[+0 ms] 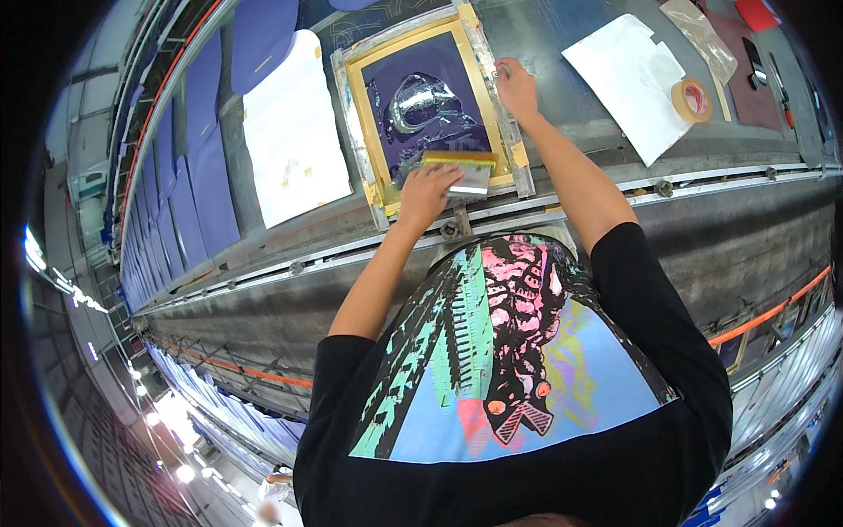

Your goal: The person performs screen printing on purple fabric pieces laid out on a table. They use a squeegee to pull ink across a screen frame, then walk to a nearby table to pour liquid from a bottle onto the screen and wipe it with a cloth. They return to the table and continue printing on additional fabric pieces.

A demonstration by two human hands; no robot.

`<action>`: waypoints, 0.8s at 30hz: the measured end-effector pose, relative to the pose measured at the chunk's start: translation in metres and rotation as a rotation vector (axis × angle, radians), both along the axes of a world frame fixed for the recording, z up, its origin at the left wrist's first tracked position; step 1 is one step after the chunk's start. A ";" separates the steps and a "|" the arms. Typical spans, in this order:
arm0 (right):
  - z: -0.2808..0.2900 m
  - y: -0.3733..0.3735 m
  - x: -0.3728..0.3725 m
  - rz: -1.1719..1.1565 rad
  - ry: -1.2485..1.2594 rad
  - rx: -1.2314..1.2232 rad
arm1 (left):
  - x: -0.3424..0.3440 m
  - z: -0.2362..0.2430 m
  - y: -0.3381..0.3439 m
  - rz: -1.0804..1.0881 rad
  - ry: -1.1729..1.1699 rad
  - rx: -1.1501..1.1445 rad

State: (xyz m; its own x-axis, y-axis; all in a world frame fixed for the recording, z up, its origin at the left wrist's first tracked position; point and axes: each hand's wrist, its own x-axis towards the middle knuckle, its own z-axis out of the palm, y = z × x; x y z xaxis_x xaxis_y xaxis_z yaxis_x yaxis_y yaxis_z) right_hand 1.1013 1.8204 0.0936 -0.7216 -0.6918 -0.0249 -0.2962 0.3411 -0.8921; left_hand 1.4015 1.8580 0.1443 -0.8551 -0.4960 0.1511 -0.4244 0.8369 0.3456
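A screen-printing frame (349, 110) with yellow tape borders lies on the long table, dark purple ink (443, 114) pooled glossy on its mesh. My left hand (432, 186) is closed on a squeegee (470, 183), a yellow blade in a silver holder, at the near end of the screen. My right hand (518, 86) has its fingers closed on the upper right edge of the frame.
Purple cut pieces (202, 202) and a white sheet (294, 140) lie left. Another white sheet (619, 83), a tape roll (692, 100), a clear bag and tools lie right. A metal rail (263, 274) runs along the front edge. A person in white (277, 487) is at the bottom.
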 end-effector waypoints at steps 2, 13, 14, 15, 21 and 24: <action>0.004 0.001 0.000 0.005 -0.040 0.009 | 0.024 0.004 0.003 -0.029 -0.071 -0.041; 0.007 0.006 0.002 0.019 0.076 -0.099 | 0.042 0.015 -0.068 0.578 -0.057 0.591; 0.004 0.005 0.002 0.016 0.064 -0.071 | 0.033 0.009 -0.077 0.527 -0.005 0.632; 0.002 0.003 0.002 0.022 0.070 -0.074 | 0.024 0.004 -0.088 0.469 -0.083 0.682; -0.005 -0.002 0.001 0.029 0.086 0.028 | -0.021 -0.029 -0.151 0.083 -0.524 0.975; -0.003 -0.001 0.002 0.032 0.049 0.048 | -0.034 -0.030 -0.171 -0.023 -0.726 1.117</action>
